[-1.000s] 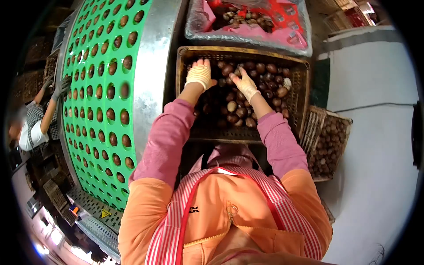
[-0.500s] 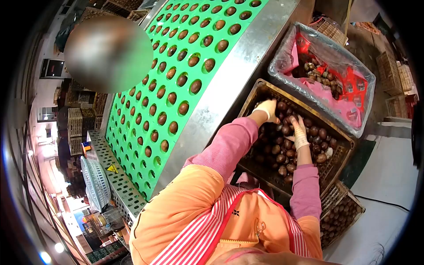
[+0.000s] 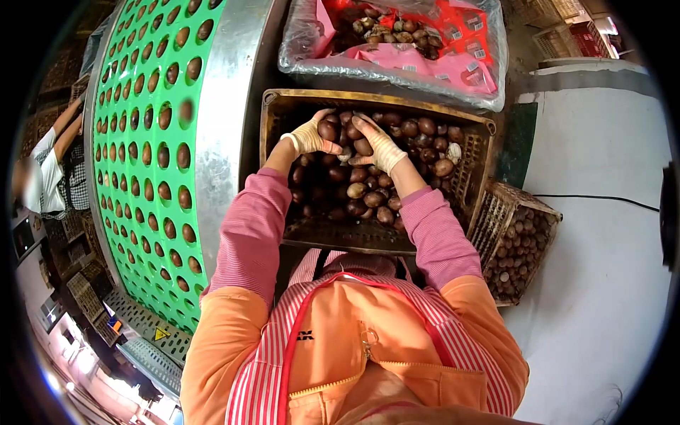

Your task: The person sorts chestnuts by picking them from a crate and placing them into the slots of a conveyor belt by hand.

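Left hand cupping dark round fruits, right hand cupping more from opposite side, all sitting inside brown crate. Fruits likely handling light, firm-skinned, maybe slippery, bruising if squeezed; best gripping around widest part, fingers far side, thumbs near.

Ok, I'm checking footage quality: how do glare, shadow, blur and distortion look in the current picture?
Head view: curved, black-edged distortion; head view: glare whitens the metal strip beside the green holed surface; head view: shadow darkens the near left corner of the crate; head view: a blurred patch hides the head of the co-worker, while left hand and right hand look fairly sharp.
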{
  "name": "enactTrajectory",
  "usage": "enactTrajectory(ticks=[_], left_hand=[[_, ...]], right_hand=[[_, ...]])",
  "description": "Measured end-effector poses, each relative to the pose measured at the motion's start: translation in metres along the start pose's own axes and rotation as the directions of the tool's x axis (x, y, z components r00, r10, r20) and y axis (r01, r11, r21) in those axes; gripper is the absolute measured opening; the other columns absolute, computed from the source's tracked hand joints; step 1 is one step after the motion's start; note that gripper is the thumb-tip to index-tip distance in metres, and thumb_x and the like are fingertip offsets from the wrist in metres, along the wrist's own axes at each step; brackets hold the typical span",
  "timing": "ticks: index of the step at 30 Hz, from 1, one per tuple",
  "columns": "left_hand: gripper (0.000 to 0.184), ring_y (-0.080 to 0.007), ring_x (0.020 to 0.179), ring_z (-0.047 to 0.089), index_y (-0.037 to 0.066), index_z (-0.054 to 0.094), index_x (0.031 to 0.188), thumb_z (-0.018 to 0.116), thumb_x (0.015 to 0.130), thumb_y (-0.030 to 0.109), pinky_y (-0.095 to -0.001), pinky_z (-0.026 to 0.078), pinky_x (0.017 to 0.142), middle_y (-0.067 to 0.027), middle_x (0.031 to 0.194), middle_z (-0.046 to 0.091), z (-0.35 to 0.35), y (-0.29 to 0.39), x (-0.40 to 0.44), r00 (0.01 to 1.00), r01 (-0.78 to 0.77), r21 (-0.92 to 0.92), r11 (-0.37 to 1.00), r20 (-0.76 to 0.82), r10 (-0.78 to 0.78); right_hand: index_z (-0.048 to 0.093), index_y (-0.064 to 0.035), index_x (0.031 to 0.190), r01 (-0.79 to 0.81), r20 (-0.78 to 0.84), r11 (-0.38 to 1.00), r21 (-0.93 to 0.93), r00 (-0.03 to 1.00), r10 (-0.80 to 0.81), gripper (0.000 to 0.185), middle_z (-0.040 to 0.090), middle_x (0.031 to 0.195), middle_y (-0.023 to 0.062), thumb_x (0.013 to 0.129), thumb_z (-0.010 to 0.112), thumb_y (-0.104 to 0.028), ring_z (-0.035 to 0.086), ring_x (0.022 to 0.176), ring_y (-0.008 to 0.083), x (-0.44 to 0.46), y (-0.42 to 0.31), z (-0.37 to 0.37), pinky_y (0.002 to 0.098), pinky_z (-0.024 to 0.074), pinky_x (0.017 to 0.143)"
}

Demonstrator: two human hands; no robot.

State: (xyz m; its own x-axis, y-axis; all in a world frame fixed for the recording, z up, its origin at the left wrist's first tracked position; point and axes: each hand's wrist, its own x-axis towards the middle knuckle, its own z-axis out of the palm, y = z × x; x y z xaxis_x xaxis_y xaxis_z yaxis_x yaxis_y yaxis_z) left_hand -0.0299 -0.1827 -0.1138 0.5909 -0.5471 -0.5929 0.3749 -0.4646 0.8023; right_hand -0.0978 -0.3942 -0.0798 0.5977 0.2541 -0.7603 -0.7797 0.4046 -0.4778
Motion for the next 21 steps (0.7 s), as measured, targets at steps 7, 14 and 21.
enactTrajectory(ticks=[7, 14, 21], left_hand=[[0.125, -0.0284, 0.127, 0.046, 0.007, 0.026, 0.149, 0.097, 0.049, 0.030, -0.0413, 0.043, 0.104, -0.0175, 0.138, 0.047, 0.037, -0.006, -0.003, 0.983, -0.156, -0.242, 0.958, -0.137, 0.125], [0.113, -0.0374, 0.126, 0.046, 0.016, 0.037, 0.144, 0.093, 0.050, 0.045, -0.0437, 0.044, 0.104, -0.0211, 0.139, 0.037, 0.059, 0.018, -0.047, 0.923, -0.106, 0.137, 0.985, -0.356, 0.149], [0.100, -0.0383, 0.123, 0.049, 0.012, 0.044, 0.139, 0.087, 0.054, 0.041, -0.0424, 0.042, 0.104, -0.0229, 0.133, 0.045, 0.069, 0.059, -0.119, 0.904, -0.174, 0.245, 0.954, -0.344, 0.253]], right_hand=[[0.038, -0.0282, 0.142, -0.099, -0.024, 0.993, -0.061, 0.995, 0.098, 0.075, 0.035, 0.141, 0.0088, 0.080, 0.071, -0.053, 0.036, 0.126, 0.0363, 0.015, -0.007, 0.015, 0.0638, 0.0488, 0.086], [0.039, -0.0280, 0.142, -0.115, 0.175, 0.993, -0.038, 0.977, 0.120, 0.069, 0.033, 0.148, 0.0041, 0.084, 0.068, -0.051, 0.047, 0.118, 0.0356, -0.003, 0.002, 0.012, 0.0632, 0.0486, 0.086], [0.043, -0.0255, 0.138, -0.079, 0.159, 0.994, -0.076, 0.983, 0.091, 0.065, 0.049, 0.136, 0.0051, 0.086, 0.061, -0.059, 0.057, 0.113, 0.0307, -0.074, 0.007, 0.049, 0.0578, 0.0538, 0.079]])
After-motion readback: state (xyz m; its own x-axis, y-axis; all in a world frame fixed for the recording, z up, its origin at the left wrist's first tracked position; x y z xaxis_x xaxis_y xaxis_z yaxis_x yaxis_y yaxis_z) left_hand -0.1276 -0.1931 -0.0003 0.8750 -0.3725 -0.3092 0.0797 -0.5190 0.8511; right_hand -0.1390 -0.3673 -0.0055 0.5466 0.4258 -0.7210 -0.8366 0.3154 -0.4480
